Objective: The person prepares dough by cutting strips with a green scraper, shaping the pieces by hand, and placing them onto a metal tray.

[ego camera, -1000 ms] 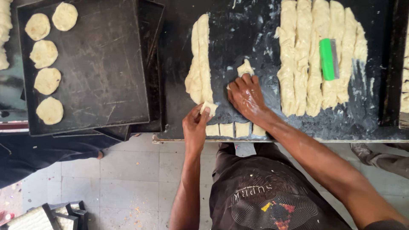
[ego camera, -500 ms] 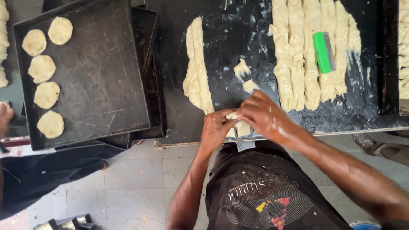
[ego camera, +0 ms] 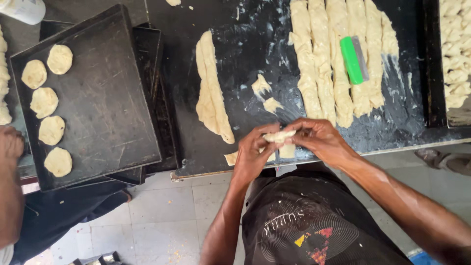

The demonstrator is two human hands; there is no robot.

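Note:
Both hands meet over the near edge of the black worktop (ego camera: 255,54). My left hand (ego camera: 252,152) and my right hand (ego camera: 316,140) pinch the same small piece of pale dough (ego camera: 280,136) between their fingers, lifted just above the surface. Under them lie cut dough pieces (ego camera: 286,150) and one more piece (ego camera: 230,158) at the edge. A long strip of dough (ego camera: 212,91) lies to the left of my hands. Several dough ropes (ego camera: 333,64) lie side by side beyond my right hand, with a green-handled scraper (ego camera: 354,60) resting on them.
A black baking tray (ego camera: 103,103) at left carries several flat dough rounds (ego camera: 44,102) along its left side, stacked on other trays. Another person's arm (ego camera: 10,181) is at the left edge. A tray of dough pieces (ego camera: 454,54) sits at the right.
My hands rose from the worktop, came together and took up one cut piece of dough. The view shifted slightly; another person's arm came in at the left edge.

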